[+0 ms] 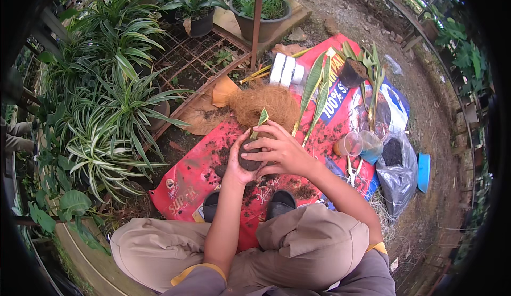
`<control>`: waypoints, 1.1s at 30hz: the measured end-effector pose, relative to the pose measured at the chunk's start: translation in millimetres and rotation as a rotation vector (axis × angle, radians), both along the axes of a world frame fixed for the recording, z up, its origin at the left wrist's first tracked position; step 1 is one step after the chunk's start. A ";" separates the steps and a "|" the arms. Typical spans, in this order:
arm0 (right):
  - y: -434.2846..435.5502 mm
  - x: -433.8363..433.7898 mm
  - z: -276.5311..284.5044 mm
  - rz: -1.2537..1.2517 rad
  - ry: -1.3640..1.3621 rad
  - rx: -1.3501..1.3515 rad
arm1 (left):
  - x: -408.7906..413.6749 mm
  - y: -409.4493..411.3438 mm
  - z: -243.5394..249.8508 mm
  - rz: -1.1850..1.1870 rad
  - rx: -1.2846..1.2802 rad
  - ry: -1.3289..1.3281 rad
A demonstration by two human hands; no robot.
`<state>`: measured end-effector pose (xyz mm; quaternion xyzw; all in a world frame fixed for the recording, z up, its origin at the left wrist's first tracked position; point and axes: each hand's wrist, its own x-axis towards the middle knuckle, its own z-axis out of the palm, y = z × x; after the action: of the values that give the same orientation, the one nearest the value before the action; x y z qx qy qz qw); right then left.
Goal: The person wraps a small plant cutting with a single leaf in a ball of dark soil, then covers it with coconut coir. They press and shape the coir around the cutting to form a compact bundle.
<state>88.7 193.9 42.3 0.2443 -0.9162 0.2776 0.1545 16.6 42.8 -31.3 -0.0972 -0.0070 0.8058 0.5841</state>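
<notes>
Between both palms is a dark, rounded ball of soil (248,163), partly hidden by the fingers. A small green leaf shoot with pale edges (263,117) stands out of its top. My left hand (236,167) cups the ball from the left and below. Over its right side and front curve the spread fingers of my right hand (285,149). Just beyond the hands lies a loose heap of brown coconut fibre (263,100). Two long snake plant leaves (315,88) lie to the right of the fibre.
A red printed tarpaulin (187,176) scattered with soil covers the ground. On the right are a clear plastic cup (351,144), a bag of dark soil (395,176), a blue basin (424,172) and a black pot (353,72). Spider plants (131,96) crowd the left beside a rusty metal grid (203,60).
</notes>
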 end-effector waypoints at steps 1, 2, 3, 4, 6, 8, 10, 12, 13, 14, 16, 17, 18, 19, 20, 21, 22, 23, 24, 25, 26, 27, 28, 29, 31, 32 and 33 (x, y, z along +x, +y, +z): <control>0.9 -1.9 1.2 0.022 -0.007 -0.016 | -0.1 -1.4 2.9 -0.001 0.060 -0.028; 2.4 -2.9 1.7 0.045 -0.013 -0.032 | 3.3 -2.4 6.0 0.041 -0.099 -0.005; 4.5 -2.5 2.2 0.066 -0.027 -0.043 | 5.7 -2.0 7.6 0.047 -0.112 -0.007; 5.5 -4.1 2.5 0.073 -0.055 -0.094 | 7.7 -1.8 8.7 0.053 -0.124 -0.009; 4.4 -9.0 5.4 0.090 -0.110 -0.195 | 12.4 1.4 21.6 0.108 -0.256 0.012; -1.7 -8.5 14.1 0.026 -0.229 -0.127 | 5.6 -3.5 9.9 0.055 -0.228 0.102; -8.3 -7.8 21.6 -0.019 -0.249 -0.057 | -1.0 -9.7 5.8 0.010 -0.172 0.168; -10.5 -8.1 26.8 -0.052 -0.169 0.024 | -2.5 -7.9 10.0 0.050 -0.226 0.085; -9.6 -8.1 24.7 -0.019 -0.119 0.025 | -2.1 -7.2 13.7 0.067 -0.252 0.044; -7.5 -7.9 20.0 0.014 -0.069 0.027 | -3.5 -7.2 3.0 0.045 -0.133 0.062; -7.6 -8.0 24.4 0.073 0.000 0.123 | 2.5 -7.0 9.8 0.098 -0.149 0.057; -8.5 -9.0 23.0 0.056 0.040 0.157 | 4.4 -7.3 12.5 0.124 -0.156 0.054; -10.4 -7.0 20.4 0.039 0.074 0.189 | 3.4 -8.6 -0.7 0.106 -0.022 0.012; -10.7 -5.8 18.7 0.019 0.107 0.223 | 2.2 -6.9 -5.6 0.106 0.011 -0.001; -11.4 -4.8 19.5 0.006 0.115 0.240 | 0.7 -4.9 -10.5 0.106 0.044 -0.014; -12.5 -4.5 17.8 -0.013 0.110 0.228 | -0.3 -5.1 -12.9 0.106 0.073 -0.026; -13.3 -4.5 14.7 -0.033 0.105 0.216 | -0.4 -6.1 -15.4 0.121 0.081 -0.019; -14.1 -4.5 11.4 -0.052 0.100 0.204 | -0.4 -7.4 -17.7 0.135 0.089 -0.012; -13.6 -4.1 8.0 -0.059 0.094 0.195 | -0.8 -5.9 -13.3 0.143 0.103 -0.005; -13.5 -3.7 4.6 -0.065 0.088 0.186 | 0.7 -4.8 -8.8 0.164 -0.006 -0.011; -12.4 -3.0 2.9 -0.072 0.082 0.177 | 3.8 -4.2 -4.2 0.184 -0.115 -0.016; -13.4 -3.6 5.1 -0.084 0.087 0.169 | 5.2 -6.5 0.4 0.214 -0.227 -0.021; -14.4 -3.8 9.1 -0.096 0.092 0.160 | 4.7 -7.6 -1.3 0.223 -0.202 -0.004; -15.3 -4.2 11.3 -0.108 0.097 0.151 | 3.6 -8.2 -5.0 0.232 -0.177 0.014; -18.5 -1.7 9.0 -0.146 0.130 0.110 | 2.0 -6.7 -11.0 0.255 -0.146 0.049; -21.0 0.4 6.7 -0.165 0.147 0.090 | 1.3 -6.2 -13.9 0.273 -0.143 0.068; -23.7 3.0 2.8 -0.195 0.142 0.053 | 0.4 -5.7 -11.9 0.287 -0.141 0.087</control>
<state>91.7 170.2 45.0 0.1772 -0.9294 0.2188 0.2387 17.1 37.2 -43.2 -0.1010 0.0611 0.8830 0.4542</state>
